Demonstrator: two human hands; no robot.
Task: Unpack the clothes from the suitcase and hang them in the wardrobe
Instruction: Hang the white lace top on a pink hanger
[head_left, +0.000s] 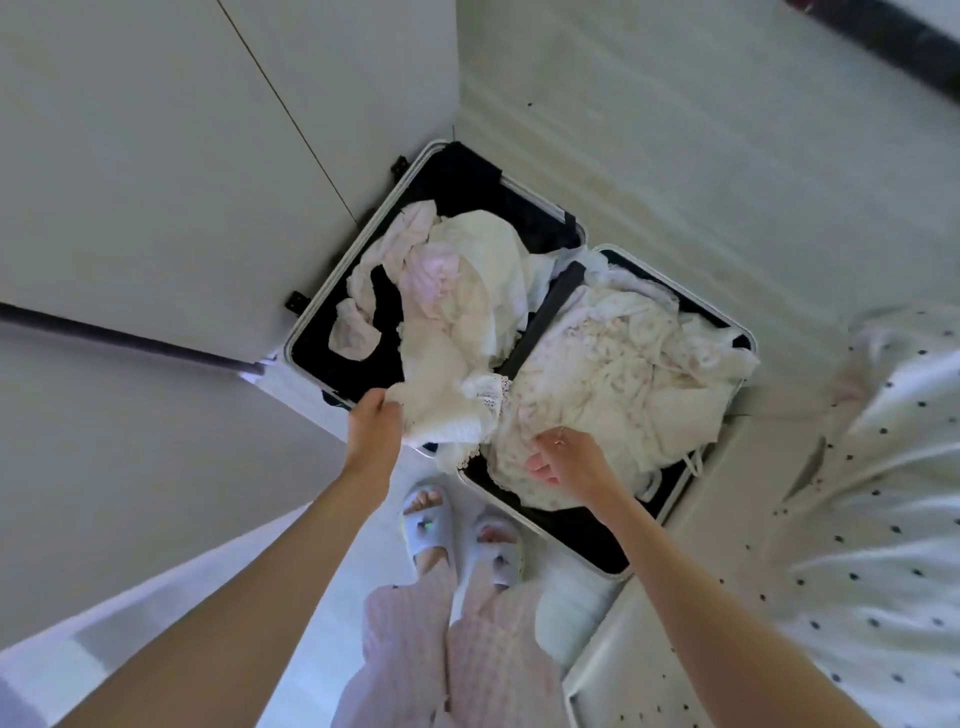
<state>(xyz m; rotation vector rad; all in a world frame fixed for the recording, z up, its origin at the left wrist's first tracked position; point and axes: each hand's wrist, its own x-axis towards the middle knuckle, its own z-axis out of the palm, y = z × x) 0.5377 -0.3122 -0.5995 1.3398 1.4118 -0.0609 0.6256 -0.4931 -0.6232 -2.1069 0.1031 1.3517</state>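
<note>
Left hand (375, 422): fingers closed on the edge of a white knit garment (441, 379), apparently lifting it free. Right hand (569, 460): fingers pinching a floral garment (597, 384), likely to separate the two. Suitcase (306, 325): open flat on the floor, both halves heaped with pale clothes. Wardrobe door (156, 156): just beside it, for hanging.

An open suitcase (306, 332) lies on the floor (675, 156) before the person's feet (457, 535), its left half against the wardrobe (156, 182). Clothes (613, 374) fill both halves. A bed (883, 519) stands to the right, just beside the suitcase.
</note>
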